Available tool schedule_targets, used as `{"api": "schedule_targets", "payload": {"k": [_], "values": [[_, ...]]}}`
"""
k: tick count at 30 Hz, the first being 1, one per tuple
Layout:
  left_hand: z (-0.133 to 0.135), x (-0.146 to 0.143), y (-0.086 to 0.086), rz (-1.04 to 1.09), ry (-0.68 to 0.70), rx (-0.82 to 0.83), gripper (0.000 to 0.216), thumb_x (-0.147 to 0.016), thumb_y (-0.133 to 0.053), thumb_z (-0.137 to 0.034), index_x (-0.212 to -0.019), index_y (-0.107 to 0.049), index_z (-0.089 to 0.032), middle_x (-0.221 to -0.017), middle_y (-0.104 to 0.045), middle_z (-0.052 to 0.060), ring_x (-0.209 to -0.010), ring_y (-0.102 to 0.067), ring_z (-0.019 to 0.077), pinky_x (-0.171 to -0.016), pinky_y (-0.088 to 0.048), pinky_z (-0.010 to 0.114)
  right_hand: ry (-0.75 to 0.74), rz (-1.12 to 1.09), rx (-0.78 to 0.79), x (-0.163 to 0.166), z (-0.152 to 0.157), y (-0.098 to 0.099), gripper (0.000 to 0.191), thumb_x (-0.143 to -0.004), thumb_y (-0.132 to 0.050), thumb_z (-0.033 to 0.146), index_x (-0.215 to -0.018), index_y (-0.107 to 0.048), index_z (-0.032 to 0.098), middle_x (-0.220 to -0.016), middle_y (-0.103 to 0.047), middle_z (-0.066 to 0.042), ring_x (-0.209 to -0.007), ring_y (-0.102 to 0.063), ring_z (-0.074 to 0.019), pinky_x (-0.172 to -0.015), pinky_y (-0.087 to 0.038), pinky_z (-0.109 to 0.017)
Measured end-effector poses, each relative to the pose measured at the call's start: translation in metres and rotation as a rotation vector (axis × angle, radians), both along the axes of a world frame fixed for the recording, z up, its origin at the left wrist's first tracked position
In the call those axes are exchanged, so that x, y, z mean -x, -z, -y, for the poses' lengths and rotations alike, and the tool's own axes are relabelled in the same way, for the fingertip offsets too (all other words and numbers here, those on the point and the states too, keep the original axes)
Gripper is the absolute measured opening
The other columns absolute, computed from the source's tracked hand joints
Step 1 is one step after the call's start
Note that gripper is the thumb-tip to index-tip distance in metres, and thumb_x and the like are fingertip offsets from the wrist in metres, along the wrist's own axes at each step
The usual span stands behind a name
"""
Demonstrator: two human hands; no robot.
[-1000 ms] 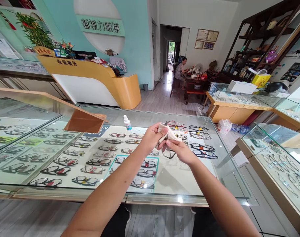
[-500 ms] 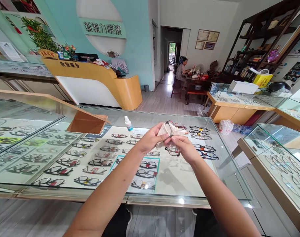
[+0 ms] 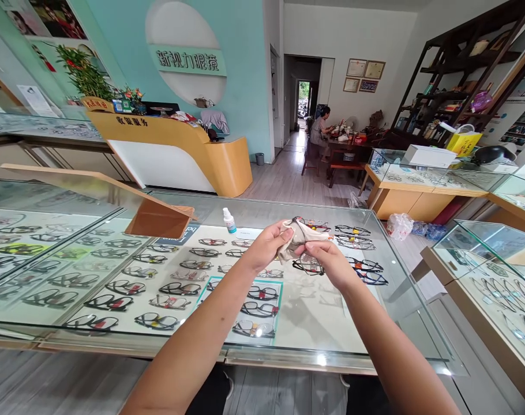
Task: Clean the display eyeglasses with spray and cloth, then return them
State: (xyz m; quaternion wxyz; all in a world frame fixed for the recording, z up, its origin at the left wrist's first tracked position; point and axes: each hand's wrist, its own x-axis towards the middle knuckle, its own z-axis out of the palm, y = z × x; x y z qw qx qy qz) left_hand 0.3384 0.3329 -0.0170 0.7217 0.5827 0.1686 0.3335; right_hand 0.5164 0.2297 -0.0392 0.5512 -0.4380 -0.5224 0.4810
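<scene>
My left hand (image 3: 272, 244) is closed on a beige cloth (image 3: 316, 233), which is bunched around part of a pair of dark-framed eyeglasses (image 3: 297, 221). Fingers of my right hand (image 3: 330, 260) pinch the same eyeglasses from the other side, close to the left fingertips. Cloth and fingers hide much of the frame. Both hands are above a glass display case (image 3: 306, 323) holding rows of spectacles. A small white spray bottle (image 3: 229, 221) with a blue-banded label stands on the glass, left of my hands.
A tilted wooden-framed stand (image 3: 158, 218) rests on the case at left. More glass showcases (image 3: 496, 288) line the right side. Behind are a yellow and white counter (image 3: 158, 155), a person seated at a dark table (image 3: 353, 141) and a doorway.
The view has shifted slightly, moving the scene a little right and down. Between my hands, the eyeglasses have turned and more cloth covers them. Both hands keep their hold.
</scene>
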Motion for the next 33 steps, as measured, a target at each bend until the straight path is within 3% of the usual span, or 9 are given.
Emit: {"api": "schedule_targets", "payload": {"k": [4,7,11,15,18,22,26,30,33], "values": [[0.008,-0.004,0.000,0.022,0.051,0.003,0.057,-0.078,-0.096,-0.047,-0.116,-0.065,-0.017,-0.069,-0.066,-0.003,-0.055,-0.058,0.0096,-0.054,-0.045,0.020,-0.037,0.006,0.008,0.003,0.000,0.001,0.046,-0.096,-0.073,0.064,-0.097,-0.087,0.020,-0.087,-0.071,-0.005,-0.082,-0.053,-0.0199,-0.081,-0.040,-0.033],[0.011,-0.009,0.007,0.027,-0.041,-0.021,0.048,-0.086,-0.088,-0.056,-0.101,-0.063,-0.018,-0.056,-0.059,-0.005,-0.045,-0.050,0.0085,-0.046,-0.038,0.019,-0.042,0.029,-0.010,0.010,0.001,0.001,0.047,-0.096,-0.073,0.065,-0.095,-0.087,0.020,-0.088,-0.069,-0.005,-0.079,-0.048,-0.0184,-0.078,-0.039,-0.033],[0.006,-0.010,0.010,0.010,-0.131,0.001,0.057,-0.089,-0.076,-0.073,-0.088,-0.061,-0.018,-0.054,-0.059,-0.003,-0.041,-0.049,0.0093,-0.042,-0.035,0.020,-0.038,0.072,0.004,0.009,0.001,0.002,0.048,-0.096,-0.072,0.065,-0.096,-0.087,0.020,-0.080,-0.065,-0.004,-0.076,-0.045,-0.0184,-0.075,-0.037,-0.033],[0.004,-0.003,0.002,0.018,0.006,0.014,0.055,-0.084,-0.087,-0.061,-0.108,-0.067,-0.015,-0.070,-0.068,0.001,-0.059,-0.061,0.0120,-0.055,-0.047,0.021,-0.005,-0.003,0.009,0.002,0.001,0.001,0.046,-0.095,-0.075,0.064,-0.095,-0.087,0.020,-0.085,-0.069,-0.005,-0.081,-0.050,-0.0200,-0.078,-0.039,-0.033],[0.008,-0.003,0.000,0.029,0.074,-0.001,0.056,-0.082,-0.093,-0.049,-0.120,-0.064,-0.018,-0.069,-0.065,-0.003,-0.058,-0.058,0.0103,-0.057,-0.046,0.020,-0.029,-0.062,0.025,0.003,0.000,0.000,0.049,-0.093,-0.075,0.067,-0.094,-0.087,0.020,-0.088,-0.071,-0.006,-0.081,-0.052,-0.0198,-0.077,-0.040,-0.033],[0.014,-0.011,0.008,0.029,-0.055,-0.022,0.048,-0.086,-0.087,-0.057,-0.099,-0.062,-0.019,-0.057,-0.058,-0.006,-0.045,-0.048,0.0075,-0.049,-0.041,0.019,-0.024,0.017,0.017,0.012,0.001,0.000,0.051,-0.093,-0.075,0.068,-0.094,-0.087,0.019,-0.081,-0.069,-0.004,-0.076,-0.048,-0.0179,-0.076,-0.039,-0.032],[0.010,-0.013,0.013,0.021,-0.131,0.013,0.056,-0.093,-0.071,-0.073,-0.084,-0.056,-0.020,-0.049,-0.054,-0.004,-0.038,-0.045,0.0087,-0.041,-0.034,0.020,-0.043,0.060,0.022,0.011,0.002,0.001,0.049,-0.095,-0.074,0.066,-0.096,-0.087,0.019,-0.081,-0.069,-0.004,-0.075,-0.047,-0.0172,-0.075,-0.039,-0.032],[0.006,-0.007,0.006,0.049,0.003,0.069,0.052,-0.086,-0.086,-0.060,-0.103,-0.066,-0.015,-0.068,-0.068,0.001,-0.057,-0.061,0.0120,-0.054,-0.047,0.021,-0.020,-0.055,0.046,0.003,0.001,0.002,0.047,-0.095,-0.075,0.065,-0.098,-0.086,0.019,-0.087,-0.072,-0.005,-0.077,-0.053,-0.0186,-0.075,-0.040,-0.032],[0.008,-0.006,0.003,0.052,0.080,0.062,0.057,-0.081,-0.094,-0.048,-0.119,-0.066,-0.017,-0.070,-0.066,-0.002,-0.060,-0.060,0.0105,-0.059,-0.048,0.020,-0.049,-0.112,0.050,0.005,0.000,0.002,0.050,-0.092,-0.076,0.068,-0.097,-0.086,0.019,-0.088,-0.072,-0.006,-0.080,-0.056,-0.0198,-0.077,-0.040,-0.032]]}}
